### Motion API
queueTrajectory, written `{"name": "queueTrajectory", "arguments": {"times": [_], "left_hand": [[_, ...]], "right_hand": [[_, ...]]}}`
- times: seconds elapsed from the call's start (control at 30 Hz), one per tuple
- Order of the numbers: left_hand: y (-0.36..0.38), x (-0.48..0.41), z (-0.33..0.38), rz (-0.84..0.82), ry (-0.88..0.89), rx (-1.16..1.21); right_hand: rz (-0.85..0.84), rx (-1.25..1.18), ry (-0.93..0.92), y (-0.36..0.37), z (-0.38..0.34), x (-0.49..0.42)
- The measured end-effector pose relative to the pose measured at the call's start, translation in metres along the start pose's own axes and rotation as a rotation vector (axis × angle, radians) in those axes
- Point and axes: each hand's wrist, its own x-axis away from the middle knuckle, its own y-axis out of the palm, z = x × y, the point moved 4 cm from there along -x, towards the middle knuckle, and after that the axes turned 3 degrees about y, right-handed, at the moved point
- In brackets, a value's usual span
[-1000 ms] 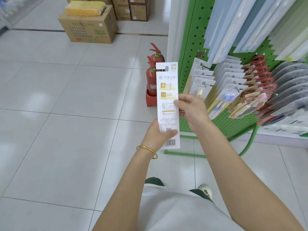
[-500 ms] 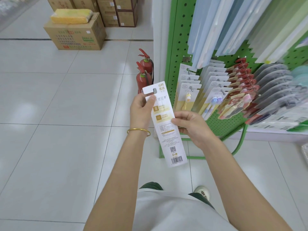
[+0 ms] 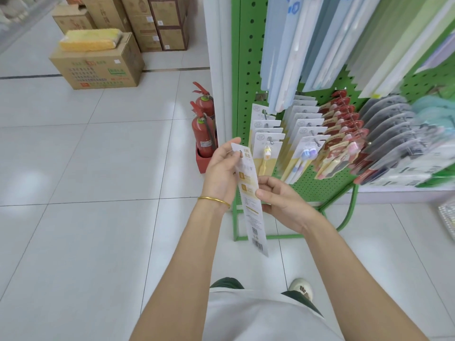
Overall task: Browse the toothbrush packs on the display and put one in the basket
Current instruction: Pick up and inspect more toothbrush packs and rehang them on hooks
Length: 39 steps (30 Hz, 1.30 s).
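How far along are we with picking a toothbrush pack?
Done: one pack is off the green display. In hand: left hand pinches its top, right hand holds its middle, printed back facing the camera. To do: putting it in the basket; only a meshed rim at the right edge, possibly that basket, shows.

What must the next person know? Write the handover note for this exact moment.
Left hand: pinches the top of the toothbrush pack.
Right hand: holds the pack's middle, thumb on its printed back.
Other packs hang on the green display.
Done: one pack in hand.
Left: put it in the basket; a mesh edge at far right may be it, cannot tell.
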Motion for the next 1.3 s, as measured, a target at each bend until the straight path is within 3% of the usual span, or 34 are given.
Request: {"name": "queueTrajectory", "arguments": {"times": [0.13,0.27,0.5,0.6,0.9,1.07,1.2,1.3], "left_hand": [[0.018,-0.003,-0.001,-0.075,-0.012,-0.07],[0.02,-0.006,-0.007,-0.032,-0.019,-0.175],[0.006,-0.013,-0.003,0.073,0.018,-0.201],[0.006,-0.014,-0.003,0.073,0.007,-0.211],[0.002,-0.026,-0.005,0.088,-0.006,-0.266],[0.005,-0.059,0.01,0.108,0.146,-0.547],[0.019,-0.096,0.03,0.033,0.319,-0.948],[0.028,-0.118,0.033,-0.056,0.354,-1.16]], "right_hand": [[-0.004,0.03,-0.029,-0.005,-0.004,0.002],[0.084,0.137,-0.086,-0.011,-0.008,0.008],[0.656,0.431,-0.229,-0.022,-0.017,0.006],[0.811,0.552,-0.223,-0.024,-0.015,0.001],[0.907,0.746,-0.141,-0.019,-0.015,-0.021],[0.953,0.777,-0.112,-0.022,-0.015,-0.044],[0.99,0.753,-0.111,-0.022,-0.017,-0.057],[1.011,0.738,-0.1,-0.021,-0.021,-0.063]]}}
